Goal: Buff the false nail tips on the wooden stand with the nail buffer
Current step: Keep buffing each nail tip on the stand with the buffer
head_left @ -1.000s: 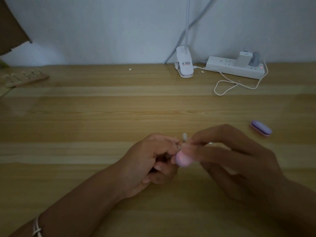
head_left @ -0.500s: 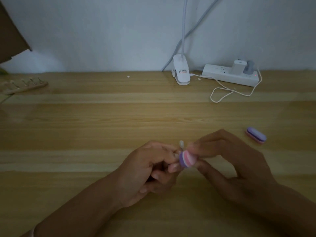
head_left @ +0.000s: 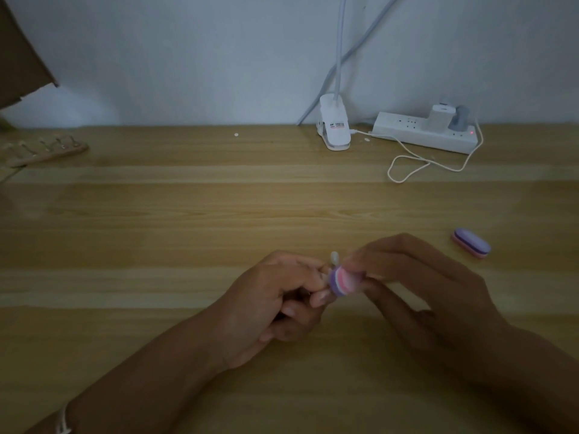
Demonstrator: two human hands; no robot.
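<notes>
Since half a second ago the hands have hardly shifted; the nail buffer [head_left: 344,280] has crept slightly upward against the tip, and where a second ago it showed only as a pink smear, its layered purple, white and pink edge now reads clearly.

Head view: the left hand [head_left: 275,296] has its fingers curled and pinches a single false nail tip [head_left: 334,257] near its base, the pale tip poking up above the fingertips. Whether the tip sits on a peg cannot be told. The right hand [head_left: 416,283] pinches the buffer between thumb and fingers and holds it against the lower side of the tip. The wooden stand [head_left: 47,151] lies at the far left rear of the table [head_left: 219,198], well apart from both hands, with a row of small pegs on it; what they carry is too dim to make out. A second buffer [head_left: 471,242] lies on the table to the right of the right hand.

The step in hand looks like buffing this one tip, off the stand. The next move likely calls for short, light strokes while the left pinch holds firm, since so small a tip could twist or flick loose
</notes>
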